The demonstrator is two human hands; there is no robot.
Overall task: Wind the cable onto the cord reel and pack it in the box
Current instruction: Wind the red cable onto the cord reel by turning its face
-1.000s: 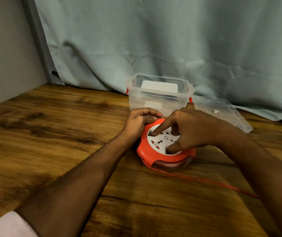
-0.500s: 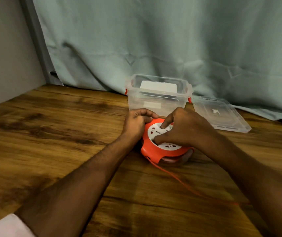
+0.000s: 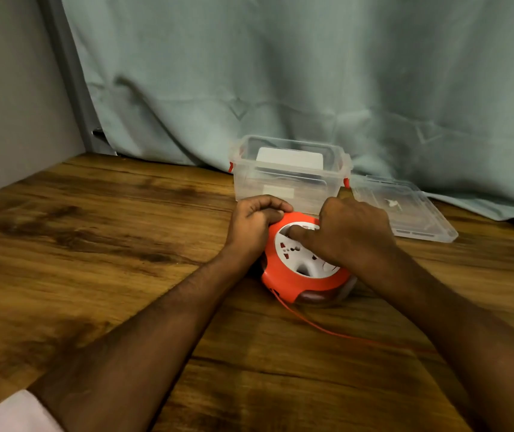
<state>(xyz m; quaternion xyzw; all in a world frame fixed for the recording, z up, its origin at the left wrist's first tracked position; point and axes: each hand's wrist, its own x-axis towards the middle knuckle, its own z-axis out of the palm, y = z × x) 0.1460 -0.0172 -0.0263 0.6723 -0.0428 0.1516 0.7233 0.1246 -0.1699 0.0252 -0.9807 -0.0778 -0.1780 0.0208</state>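
the pale teal curtain (image 3: 311,73) hangs across the back, and the dark-grained wooden counter (image 3: 93,244) carries everything below it. at the rear of the counter stands the clear plastic box with red latches (image 3: 290,179), open at the top, and its clear flat lid (image 3: 405,210) lies just beside it on the right.

the round orange cord reel with a white socket face (image 3: 304,269) lies flat on the counter just in front of the box, between the two hands. the left hand (image 3: 254,226) sits at the reel's left rear edge, its fingers curled over the orange rim, apparently bracing the housing. the right hand (image 3: 352,235) comes in from the right and lies over the white face; its fingers are bent and its forefinger presses into a recess of that face, which looks like the hold for turning the centre.

the thin orange cable (image 3: 311,322) leaves the reel's front-left edge and runs away across the counter toward the near right, passing under the right forearm; how much is left unwound cannot be seen.

winding seems to be in hand, packing not yet begun. what matters next: the cable's free run lies toward the person and to the right, on the right arm's side, while the box waits directly behind the reel, so the winding hand has to turn without the forearm pinning the incoming cable.
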